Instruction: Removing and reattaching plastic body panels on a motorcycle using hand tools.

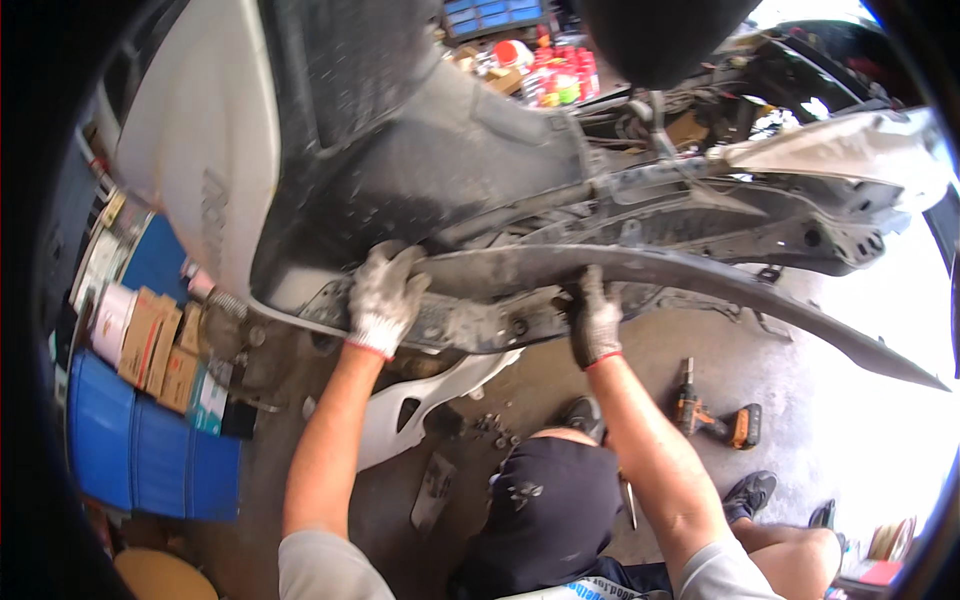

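A long, dark, curved trim strip [700,268] runs along the lower edge of a partly stripped vehicle body, its right end tapering to a point in the air. My left hand [385,295], in a pale, dirty knit glove with a red cuff edge, is closed on the strip's left end beside the black liner. My right hand [597,318], in a glove of the same kind, grips the strip near its middle from the near side; its fingertips are partly hidden. Under the strip lies a grimy metal sill [480,325] with holes. The body's white panel [215,150] is at left.
An orange-and-black cordless driver [690,405] lies on the floor at right. A white cut-out panel [430,405] and small loose parts [492,430] lie below my hands. Blue bins [150,430] and cardboard boxes [148,340] stand left. Red-capped bottles [565,75] sit behind.
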Action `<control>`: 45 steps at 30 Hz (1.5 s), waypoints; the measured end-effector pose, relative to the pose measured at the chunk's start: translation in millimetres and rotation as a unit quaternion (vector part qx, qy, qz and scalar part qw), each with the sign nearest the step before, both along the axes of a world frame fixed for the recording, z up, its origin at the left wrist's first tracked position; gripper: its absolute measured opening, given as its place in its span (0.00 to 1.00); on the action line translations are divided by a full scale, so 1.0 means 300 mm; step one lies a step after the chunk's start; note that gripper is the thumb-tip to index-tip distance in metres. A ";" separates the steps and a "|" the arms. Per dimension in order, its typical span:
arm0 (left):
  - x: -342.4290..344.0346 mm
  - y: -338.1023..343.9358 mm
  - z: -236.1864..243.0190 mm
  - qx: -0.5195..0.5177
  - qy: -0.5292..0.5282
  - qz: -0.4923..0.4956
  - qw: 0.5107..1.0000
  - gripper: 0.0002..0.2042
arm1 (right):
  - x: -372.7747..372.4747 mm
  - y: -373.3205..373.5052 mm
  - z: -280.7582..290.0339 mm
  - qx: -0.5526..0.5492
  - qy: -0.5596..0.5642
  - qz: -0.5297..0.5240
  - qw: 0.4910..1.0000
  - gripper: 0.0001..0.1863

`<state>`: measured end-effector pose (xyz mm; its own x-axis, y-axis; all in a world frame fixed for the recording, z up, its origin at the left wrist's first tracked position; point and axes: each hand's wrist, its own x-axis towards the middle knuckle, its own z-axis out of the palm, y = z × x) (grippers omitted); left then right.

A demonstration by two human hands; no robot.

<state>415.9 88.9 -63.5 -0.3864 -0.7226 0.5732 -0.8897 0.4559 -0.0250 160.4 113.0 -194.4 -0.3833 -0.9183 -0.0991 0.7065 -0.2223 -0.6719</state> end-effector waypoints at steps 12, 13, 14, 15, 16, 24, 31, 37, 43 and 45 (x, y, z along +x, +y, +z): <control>0.005 -0.020 -0.015 0.012 -0.041 0.137 0.990 0.22 | 0.014 0.015 -0.036 0.045 0.045 0.006 0.998 0.31; 0.016 -0.022 -0.007 0.018 -0.038 0.124 0.991 0.22 | 0.017 0.030 -0.014 0.031 0.023 0.021 0.999 0.29; 0.032 -0.023 0.004 0.024 -0.035 0.114 0.993 0.21 | 0.013 0.043 0.006 0.016 0.001 0.038 0.999 0.27; 0.049 -0.023 -0.010 -0.023 -0.054 0.109 0.992 0.21 | 0.011 0.051 0.016 -0.006 -0.016 0.038 0.999 0.25; 0.034 -0.021 -0.013 -0.069 -0.073 0.103 0.990 0.21 | -0.005 0.053 0.014 -0.028 -0.032 0.037 0.998 0.24; 0.019 -0.008 0.016 0.049 -0.062 0.151 0.985 0.22 | -0.033 0.051 -0.062 -0.034 -0.070 0.065 0.995 0.23; 0.070 -0.053 0.007 -0.005 -0.113 0.066 0.991 0.18 | -0.022 -0.029 -0.022 0.056 -0.037 0.065 0.996 0.15; 0.048 -0.042 -0.015 -0.009 -0.111 0.115 0.987 0.22 | -0.044 -0.059 0.031 0.034 -0.163 0.120 0.979 0.12; 0.026 -0.040 0.006 -0.003 -0.147 0.156 0.977 0.25 | -0.021 -0.134 -0.009 0.028 -0.079 0.172 0.981 0.06; 0.124 0.002 0.047 0.037 -0.174 0.220 0.959 0.25 | 0.090 -0.147 0.073 0.125 -0.138 0.183 0.965 0.06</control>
